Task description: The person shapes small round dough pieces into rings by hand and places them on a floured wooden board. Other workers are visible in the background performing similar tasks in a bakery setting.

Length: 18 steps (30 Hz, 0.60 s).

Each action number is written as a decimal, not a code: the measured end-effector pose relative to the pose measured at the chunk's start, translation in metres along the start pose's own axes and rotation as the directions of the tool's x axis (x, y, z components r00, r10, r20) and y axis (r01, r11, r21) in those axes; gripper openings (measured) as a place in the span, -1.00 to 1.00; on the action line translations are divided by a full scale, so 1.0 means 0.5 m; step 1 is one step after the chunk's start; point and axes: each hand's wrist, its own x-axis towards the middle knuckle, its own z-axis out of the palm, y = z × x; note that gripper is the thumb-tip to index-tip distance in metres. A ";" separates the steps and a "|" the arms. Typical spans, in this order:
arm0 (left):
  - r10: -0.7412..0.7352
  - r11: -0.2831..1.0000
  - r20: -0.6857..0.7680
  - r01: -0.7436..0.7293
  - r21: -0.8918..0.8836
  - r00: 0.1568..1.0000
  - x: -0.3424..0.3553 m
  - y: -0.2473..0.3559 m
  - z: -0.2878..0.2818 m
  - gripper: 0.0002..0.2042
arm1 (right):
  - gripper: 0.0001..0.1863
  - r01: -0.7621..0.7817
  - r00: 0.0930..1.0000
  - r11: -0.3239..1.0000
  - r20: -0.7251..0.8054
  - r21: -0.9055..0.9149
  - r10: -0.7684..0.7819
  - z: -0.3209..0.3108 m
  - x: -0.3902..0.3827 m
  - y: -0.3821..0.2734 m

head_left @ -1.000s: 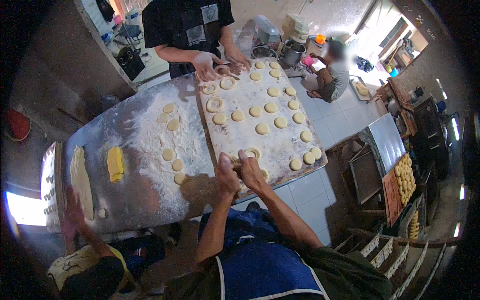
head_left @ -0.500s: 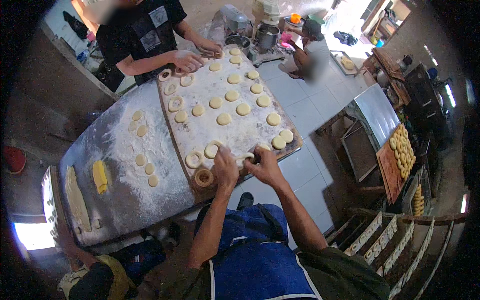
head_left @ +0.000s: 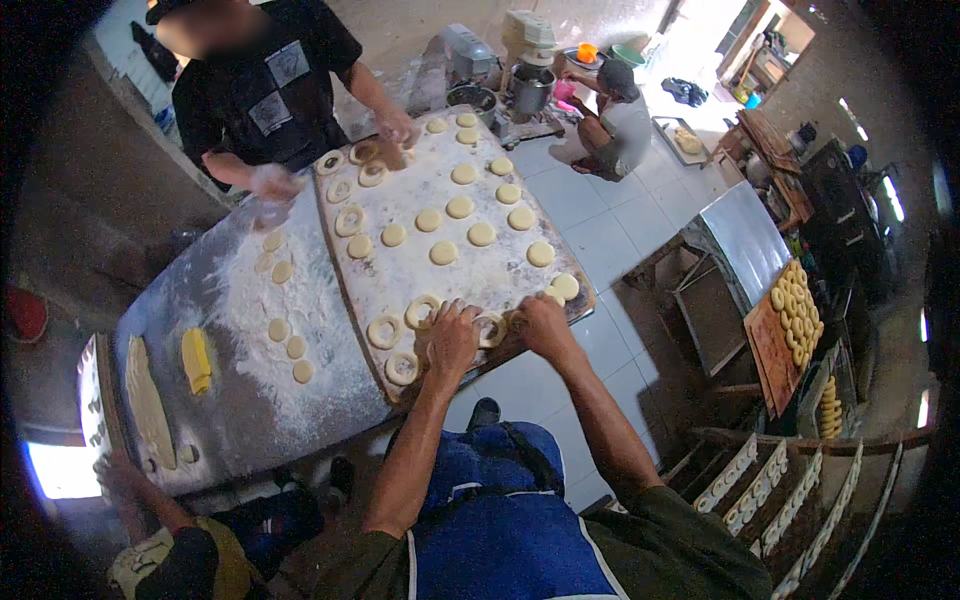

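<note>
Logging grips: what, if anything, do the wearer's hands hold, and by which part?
Cannot be told: the left hand and right hand flank a dough ring, contact unclear.

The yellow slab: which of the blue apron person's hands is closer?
Left. The left hand is right of the yellow slab, at the near edge of the board; the right hand is farther right along it.

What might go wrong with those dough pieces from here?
The right hand is close beside two dough discs near a corner of the floury board, so it might nudge them. The dough ring between it and the left hand lies near the board's edge, so a pull might stretch it.
</note>
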 end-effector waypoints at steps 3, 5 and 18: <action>-0.022 0.999 -0.096 0.019 -0.035 0.995 -0.050 -0.009 -0.035 -0.72 | -0.70 -0.103 0.990 0.977 0.109 0.185 0.084 -0.046 -0.011 -0.014; -0.092 0.991 -0.183 0.071 -0.115 0.979 -0.114 -0.032 -0.081 -0.72 | -0.74 -0.082 0.996 0.917 0.046 0.389 0.070 -0.048 -0.014 -0.061; -0.641 0.765 -0.459 0.464 -0.446 0.615 -0.398 -0.290 -0.287 -0.86 | -0.74 0.626 0.753 0.763 0.133 0.160 -0.645 0.363 0.150 -0.606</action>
